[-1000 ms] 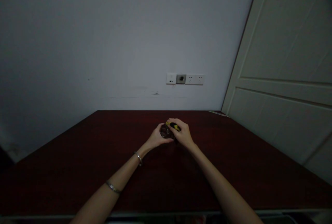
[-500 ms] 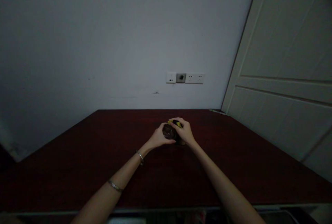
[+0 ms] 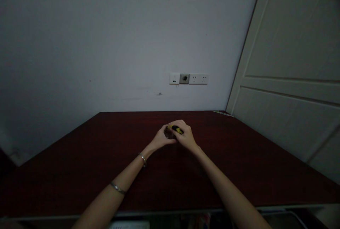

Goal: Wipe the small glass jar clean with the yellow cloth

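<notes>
Over the middle of the dark red table (image 3: 127, 172), my left hand (image 3: 159, 139) curves around a small, round, dark brown shiny object (image 3: 168, 133). Its thumb and fingers are on opposite sides of it. My right hand (image 3: 188, 138) grips a small black-and-yellow object (image 3: 177, 129), whose exact kind is unclear. That object meets or overlaps the rim of the round one. The right fingers hide part of both things, and the dim light blurs their detail.
A pale wall (image 3: 132, 45) with a row of sockets (image 3: 198, 79) rises behind the table. A panelled white door (image 3: 287, 122) borders the right side. A thin flat strip (image 3: 223, 113) lies at the back right corner. Items show below the table's front edge.
My right hand has moved slightly left with the black-and-yellow object, now further over the round one. The round object and my left hand have shifted slightly left.
</notes>
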The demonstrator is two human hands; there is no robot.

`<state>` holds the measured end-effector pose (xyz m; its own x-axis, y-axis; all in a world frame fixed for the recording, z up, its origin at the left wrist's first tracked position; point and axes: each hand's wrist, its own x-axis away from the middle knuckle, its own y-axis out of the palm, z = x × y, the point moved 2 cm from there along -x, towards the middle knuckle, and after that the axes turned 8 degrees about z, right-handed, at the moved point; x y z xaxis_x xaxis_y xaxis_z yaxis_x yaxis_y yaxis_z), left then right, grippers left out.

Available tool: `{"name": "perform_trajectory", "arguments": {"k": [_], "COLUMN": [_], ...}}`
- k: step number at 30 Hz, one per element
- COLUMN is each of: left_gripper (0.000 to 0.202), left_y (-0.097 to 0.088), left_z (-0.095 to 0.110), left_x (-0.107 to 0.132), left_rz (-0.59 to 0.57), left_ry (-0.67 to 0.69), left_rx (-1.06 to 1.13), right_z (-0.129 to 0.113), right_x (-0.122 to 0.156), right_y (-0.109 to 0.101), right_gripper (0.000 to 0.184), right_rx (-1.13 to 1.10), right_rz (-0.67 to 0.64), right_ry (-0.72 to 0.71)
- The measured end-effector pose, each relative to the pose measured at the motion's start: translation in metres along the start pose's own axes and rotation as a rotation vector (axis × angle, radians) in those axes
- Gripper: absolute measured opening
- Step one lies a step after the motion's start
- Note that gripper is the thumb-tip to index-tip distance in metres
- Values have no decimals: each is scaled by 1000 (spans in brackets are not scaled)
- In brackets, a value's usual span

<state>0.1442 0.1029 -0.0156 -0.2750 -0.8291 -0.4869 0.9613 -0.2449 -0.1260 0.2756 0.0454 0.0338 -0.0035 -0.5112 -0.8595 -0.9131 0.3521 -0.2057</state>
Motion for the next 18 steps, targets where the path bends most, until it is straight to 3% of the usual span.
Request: {"name": "perform_trajectory", "arguments": {"k": [5, 9, 14, 18], "left_gripper": [64, 59, 52, 56], "left_y": [5, 8, 4, 3], "left_z": [15, 11, 1, 5], "left_x": [4, 6, 2, 3], "left_rz": [9, 74, 149, 129], "left_ry": [-110, -193, -209, -219], "left_rx": [190, 309, 354, 342], "right_z": [14, 5, -9, 0], "right_x": [-5, -4, -1, -2], "right_y": [-6, -7, -3, -5], "right_gripper": [15, 14, 15, 13], "right_rx": [-131, -137, -109, -135], "right_rz": [99, 97, -25, 33], "right_ry": [228, 131, -42, 58]}}
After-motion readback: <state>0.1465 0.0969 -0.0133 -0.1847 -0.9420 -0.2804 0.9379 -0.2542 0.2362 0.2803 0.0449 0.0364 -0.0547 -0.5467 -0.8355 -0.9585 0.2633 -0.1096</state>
